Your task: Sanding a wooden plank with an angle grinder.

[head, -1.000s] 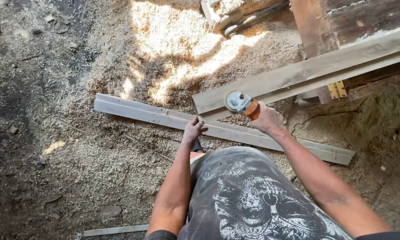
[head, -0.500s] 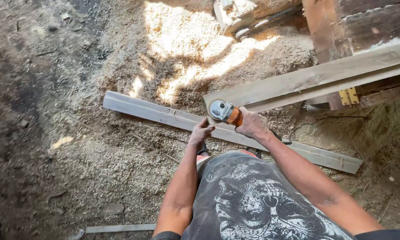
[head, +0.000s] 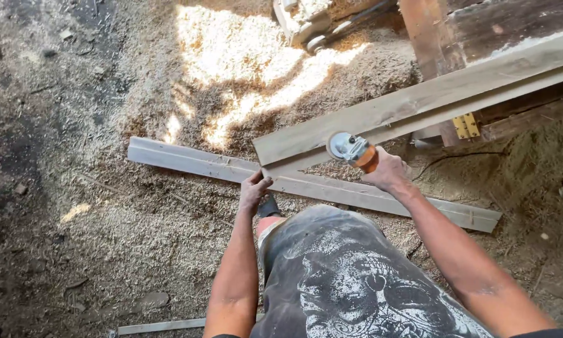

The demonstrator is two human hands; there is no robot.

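Note:
A long grey wooden plank [head: 187, 161] lies across the sawdust-covered ground in front of me. My left hand [head: 254, 189] rests on its near edge with fingers spread. My right hand [head: 386, 170] grips an orange-bodied angle grinder [head: 351, 149], whose round disc guard sits over the lower end of a second, slanting plank [head: 419, 103]. That second plank rises to the upper right and overlaps the first one.
Sawdust and wood shavings [head: 231, 56] cover the ground, with a sunlit patch beyond the planks. Dark timber and a machine base [head: 312, 25] stand at the top right. A yellow hinge-like piece [head: 466, 126] sits under the slanting plank. A thin strip [head: 162, 326] lies near my feet.
My right hand has carried the grinder rightward along the slanting plank's end. My left hand stays pressed on the lower plank. The view has shifted slightly.

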